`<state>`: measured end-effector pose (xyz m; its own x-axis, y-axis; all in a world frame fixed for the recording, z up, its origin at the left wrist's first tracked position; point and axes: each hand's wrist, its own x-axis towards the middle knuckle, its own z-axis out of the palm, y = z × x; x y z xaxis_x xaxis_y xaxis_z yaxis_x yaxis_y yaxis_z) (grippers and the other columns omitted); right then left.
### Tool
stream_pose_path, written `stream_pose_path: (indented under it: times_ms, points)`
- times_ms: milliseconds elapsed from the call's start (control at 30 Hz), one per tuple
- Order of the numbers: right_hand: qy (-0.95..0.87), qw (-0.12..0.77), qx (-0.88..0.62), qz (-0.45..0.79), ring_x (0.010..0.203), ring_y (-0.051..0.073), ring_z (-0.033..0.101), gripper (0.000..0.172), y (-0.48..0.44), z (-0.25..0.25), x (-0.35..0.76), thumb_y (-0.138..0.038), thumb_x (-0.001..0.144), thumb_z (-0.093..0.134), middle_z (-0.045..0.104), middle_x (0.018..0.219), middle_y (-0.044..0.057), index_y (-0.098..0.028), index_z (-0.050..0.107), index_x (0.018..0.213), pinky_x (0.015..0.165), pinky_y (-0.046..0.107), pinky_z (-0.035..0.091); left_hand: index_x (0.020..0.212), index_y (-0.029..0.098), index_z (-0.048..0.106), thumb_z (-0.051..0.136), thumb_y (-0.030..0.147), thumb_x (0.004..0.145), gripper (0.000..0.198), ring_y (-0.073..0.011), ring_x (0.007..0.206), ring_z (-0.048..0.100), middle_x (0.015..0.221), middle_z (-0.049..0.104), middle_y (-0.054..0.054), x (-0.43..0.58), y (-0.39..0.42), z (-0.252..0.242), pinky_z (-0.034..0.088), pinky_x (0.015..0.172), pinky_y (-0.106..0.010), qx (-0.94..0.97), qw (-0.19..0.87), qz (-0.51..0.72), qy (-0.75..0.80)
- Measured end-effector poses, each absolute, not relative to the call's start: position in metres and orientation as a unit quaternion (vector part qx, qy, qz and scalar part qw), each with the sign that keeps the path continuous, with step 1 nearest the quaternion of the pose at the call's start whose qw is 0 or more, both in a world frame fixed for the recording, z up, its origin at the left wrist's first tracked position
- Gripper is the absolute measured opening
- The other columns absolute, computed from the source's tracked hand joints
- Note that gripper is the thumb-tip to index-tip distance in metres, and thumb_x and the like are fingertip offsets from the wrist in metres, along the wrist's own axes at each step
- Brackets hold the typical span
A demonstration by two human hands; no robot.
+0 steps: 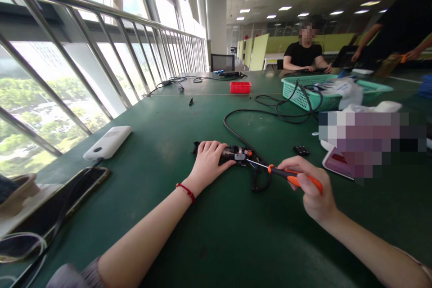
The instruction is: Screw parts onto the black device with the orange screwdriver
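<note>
On the green table lies a black corded power tool (pixel 227 155) with its rear housing off, so its inner parts and some wires show. My left hand (pixel 209 159) is wrapped over the tool's body and holds it against the table. In my right hand (pixel 312 184) is an orange and black screwdriver (pixel 286 175), gripped by its handle. The screwdriver's shaft points left, and its tip reaches the exposed inner parts; exact contact is too small to tell. A black curved housing piece or cord part (pixel 258 184) sits just below the shaft.
A black cable (pixel 232 119) loops back toward a green basket (pixel 300 94) holding bags. Behind stands a red tray (pixel 240 87). A small black part (pixel 301 150) lies right, a white power bank (pixel 108 142) and phone (pixel 60 207) left. Two people are across the table.
</note>
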<state>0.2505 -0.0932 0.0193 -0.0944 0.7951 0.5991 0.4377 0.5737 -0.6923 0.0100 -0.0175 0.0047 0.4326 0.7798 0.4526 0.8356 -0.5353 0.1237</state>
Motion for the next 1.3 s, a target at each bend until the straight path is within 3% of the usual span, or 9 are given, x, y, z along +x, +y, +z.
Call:
stream_pose_path:
  times_ms: [67, 167, 267, 333, 533, 733, 867, 1033, 1300]
  points:
    - [-0.724, 0.516, -0.421, 0.180, 0.041, 0.011, 0.047, 0.031, -0.092, 0.019, 0.252, -0.039, 0.084, 0.034, 0.060, 0.059, 0.000, -0.021, 0.059, 0.080, 0.041, 0.026, 0.036, 0.113, 0.020, 0.053, 0.051, 0.049, 0.084, 0.041, -0.0240, 0.100, 0.046, 0.103, 0.055, -0.007, 0.009, -0.017, 0.004, 0.031, 0.097, -0.045, -0.845, 0.056, -0.238, -0.476]
    - [-0.718, 0.515, -0.431, 0.181, 0.048, 0.013, 0.053, 0.021, -0.093, 0.019, 0.252, -0.034, 0.083, 0.038, 0.061, 0.063, 0.000, -0.023, 0.056, 0.082, 0.045, 0.026, 0.039, 0.114, 0.021, 0.052, 0.053, 0.049, 0.081, 0.043, -0.0248, 0.101, 0.046, 0.104, 0.054, -0.007, 0.009, -0.017, 0.003, 0.030, 0.098, -0.047, -0.847, 0.052, -0.244, -0.469]
    - [-0.697, 0.540, -0.439, 0.174, 0.039, 0.010, 0.045, 0.006, -0.094, 0.019, 0.251, -0.026, 0.081, 0.047, 0.054, 0.058, -0.004, -0.024, 0.047, 0.086, 0.038, 0.023, 0.034, 0.115, 0.020, 0.051, 0.057, 0.042, 0.077, 0.045, -0.0259, 0.102, 0.046, 0.104, 0.054, -0.007, 0.009, -0.018, 0.004, 0.029, 0.099, -0.047, -0.851, 0.054, -0.242, -0.464]
    - [-0.687, 0.568, -0.428, 0.150, 0.040, 0.009, 0.045, 0.014, -0.095, 0.019, 0.250, -0.023, 0.078, 0.053, 0.053, 0.062, -0.005, -0.024, 0.044, 0.089, 0.039, 0.022, 0.036, 0.115, 0.019, 0.051, 0.058, 0.038, 0.075, 0.045, -0.0261, 0.103, 0.046, 0.105, 0.054, -0.007, 0.009, -0.019, 0.004, 0.029, 0.100, -0.046, -0.852, 0.057, -0.239, -0.462]
    - [-0.703, 0.579, -0.412, 0.035, 0.068, 0.016, 0.058, 0.020, -0.091, 0.015, 0.253, -0.024, 0.078, 0.053, 0.057, 0.088, 0.004, -0.022, 0.051, 0.098, 0.063, 0.031, 0.049, 0.114, 0.018, 0.051, 0.056, 0.037, 0.075, 0.044, -0.0260, 0.103, 0.046, 0.105, 0.054, -0.008, 0.009, -0.020, 0.005, 0.030, 0.100, -0.046, -0.853, 0.053, -0.237, -0.463]
    - [-0.738, 0.532, -0.415, 0.002, 0.054, 0.013, 0.057, 0.021, -0.096, 0.025, 0.254, -0.029, 0.088, 0.039, 0.062, 0.074, 0.002, -0.023, 0.057, 0.098, 0.050, 0.027, 0.045, 0.115, 0.018, 0.051, 0.056, 0.038, 0.076, 0.044, -0.0261, 0.104, 0.046, 0.106, 0.054, -0.008, 0.009, -0.020, 0.005, 0.029, 0.101, -0.046, -0.853, 0.056, -0.237, -0.461]
    - [-0.736, 0.537, -0.411, -0.024, 0.063, 0.014, 0.060, 0.020, -0.097, 0.024, 0.254, -0.022, 0.084, 0.045, 0.062, 0.079, 0.003, -0.023, 0.056, 0.101, 0.055, 0.027, 0.049, 0.115, 0.018, 0.051, 0.056, 0.037, 0.076, 0.043, -0.0262, 0.105, 0.046, 0.106, 0.054, -0.008, 0.010, -0.020, 0.007, 0.030, 0.100, -0.045, -0.853, 0.053, -0.237, -0.462]
    - [-0.719, 0.600, -0.347, -0.051, 0.079, 0.018, 0.061, 0.032, -0.091, 0.014, 0.255, -0.019, 0.078, 0.052, 0.056, 0.092, 0.006, -0.020, 0.051, 0.110, 0.067, 0.032, 0.054, 0.115, 0.017, 0.051, 0.056, 0.038, 0.076, 0.045, -0.0259, 0.105, 0.046, 0.106, 0.054, -0.008, 0.010, -0.021, 0.007, 0.029, 0.101, -0.044, -0.851, 0.051, -0.227, -0.470]
    - [-0.752, 0.566, -0.335, -0.035, 0.074, 0.014, 0.062, 0.021, -0.093, 0.018, 0.255, -0.012, 0.079, 0.056, 0.060, 0.084, 0.003, -0.021, 0.056, 0.098, 0.061, 0.024, 0.055, 0.115, 0.018, 0.051, 0.055, 0.037, 0.076, 0.044, -0.0262, 0.105, 0.045, 0.106, 0.055, -0.007, 0.010, -0.021, 0.007, 0.029, 0.101, -0.044, -0.851, 0.049, -0.236, -0.467]
